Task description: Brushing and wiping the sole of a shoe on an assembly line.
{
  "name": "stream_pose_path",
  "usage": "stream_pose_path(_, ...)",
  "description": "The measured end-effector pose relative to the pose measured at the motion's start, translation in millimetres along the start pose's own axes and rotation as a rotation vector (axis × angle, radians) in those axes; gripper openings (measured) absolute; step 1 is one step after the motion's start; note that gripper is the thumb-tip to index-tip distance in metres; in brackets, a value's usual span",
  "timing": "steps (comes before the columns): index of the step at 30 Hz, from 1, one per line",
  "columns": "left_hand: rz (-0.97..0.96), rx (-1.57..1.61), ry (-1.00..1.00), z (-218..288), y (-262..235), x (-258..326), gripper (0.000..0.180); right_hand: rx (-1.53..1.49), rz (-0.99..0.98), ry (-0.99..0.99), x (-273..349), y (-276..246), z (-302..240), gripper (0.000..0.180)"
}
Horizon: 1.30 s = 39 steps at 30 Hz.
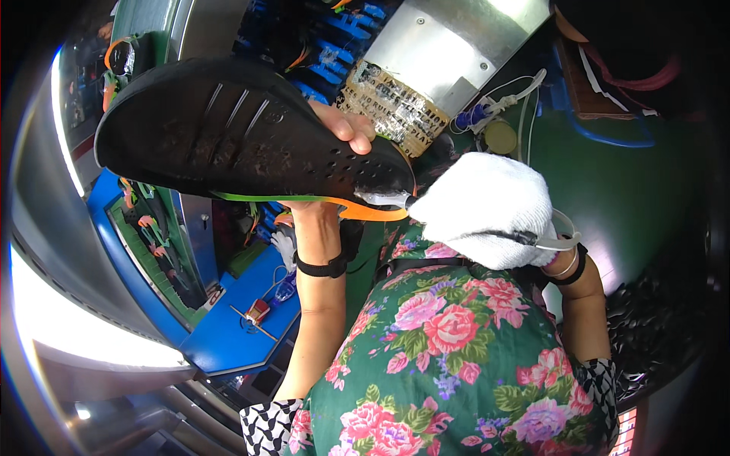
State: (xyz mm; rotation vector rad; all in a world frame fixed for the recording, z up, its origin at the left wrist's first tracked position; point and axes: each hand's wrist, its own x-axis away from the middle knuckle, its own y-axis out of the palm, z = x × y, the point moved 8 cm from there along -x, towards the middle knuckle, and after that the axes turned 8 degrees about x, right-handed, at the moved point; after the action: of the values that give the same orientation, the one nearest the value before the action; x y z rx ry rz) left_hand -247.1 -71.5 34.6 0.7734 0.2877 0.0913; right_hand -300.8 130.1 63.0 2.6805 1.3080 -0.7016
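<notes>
A shoe (228,129) is held level, its black sole toward me. The sole has slots at its wide left end and small holes near the narrow right end; green and orange edging shows below. My left hand (346,125) is closed round the narrower part, fingertips over the far edge, palm hidden behind. My right hand (487,213), in a white knitted glove, is closed on a small brush-like tool; its pale tip (384,199) touches the sole's right end beside a shiny wet-looking patch. The tool's handle is hidden by the glove.
Several shoes with orange parts (156,243) lie on a green belt at the left. A blue bench (236,334) carries small items. Ahead stand a metal box (456,38) and a taped carton (391,106). Cables and a round tin (500,137) sit at the right.
</notes>
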Motion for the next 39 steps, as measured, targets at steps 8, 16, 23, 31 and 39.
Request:
stream_pose_path(8,0.000,-0.010,-0.029,1.8,-0.4,1.7,0.069,-0.014,-0.088,-0.070,0.3,1.9,-6.3,0.021)
stream_pose_path(16,0.289,0.024,-0.148,-6.9,4.9,8.5,0.085,-0.058,-0.039,-0.180,-0.1,2.2,-12.5,0.022)
stream_pose_path(23,0.221,-0.026,-0.195,-7.3,5.3,8.3,0.097,-0.008,-0.115,-0.160,1.0,4.7,-13.3,0.022)
stream_pose_path(31,0.266,0.093,-0.234,-11.9,3.3,8.8,0.108,-0.047,-0.188,-0.250,3.0,6.7,-16.6,0.030)
stream_pose_path(39,0.248,0.079,-0.231,-6.5,1.9,4.1,0.108,-0.038,-0.118,-0.244,1.5,5.3,-19.6,0.025)
